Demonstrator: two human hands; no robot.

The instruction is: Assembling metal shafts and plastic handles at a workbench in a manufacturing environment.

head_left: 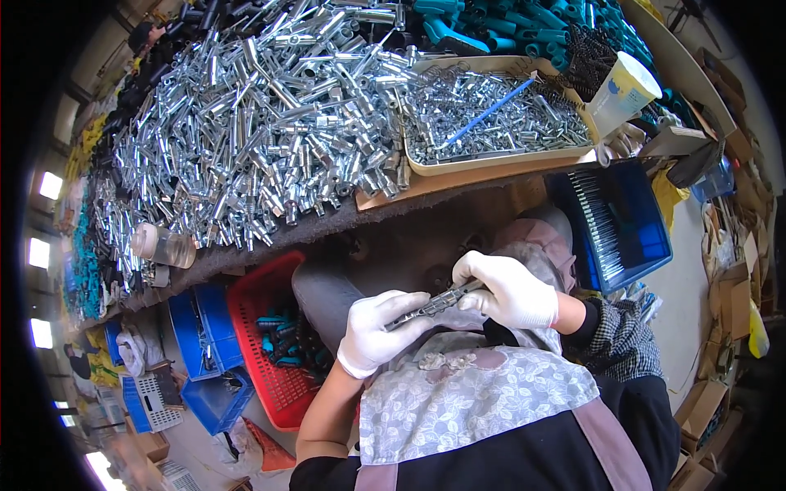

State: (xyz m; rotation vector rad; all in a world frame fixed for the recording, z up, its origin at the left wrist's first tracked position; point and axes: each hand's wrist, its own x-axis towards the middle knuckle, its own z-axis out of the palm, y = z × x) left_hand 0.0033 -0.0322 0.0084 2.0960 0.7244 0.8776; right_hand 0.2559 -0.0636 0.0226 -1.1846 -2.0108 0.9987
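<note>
Metal part: here it is, a slim silver-grey metal part [440, 306] bridging your two gloves, above your lap and clear of the counter's [327, 221] near edge.
Left hand: your left hand [375, 331] is closed around the lower-left end, fingers wrapped along it.
Right hand: your right hand [514, 293] pinches the other end between thumb and fingers.
Steady work: best, I'd judge, to brace with the left, keep both grips in line, and let the right make small, even adjustments; forcing it askew could make it slip.
Counter load: loose metal pieces [270, 139] heap toward the left end; a cream tray [499, 165] of small parts sits at the near edge, right of them.
Print: the paper cup [618, 96] beyond the tray's right corner shows blue printing on yellow, too small to read; no writing is legible on your piece.
</note>
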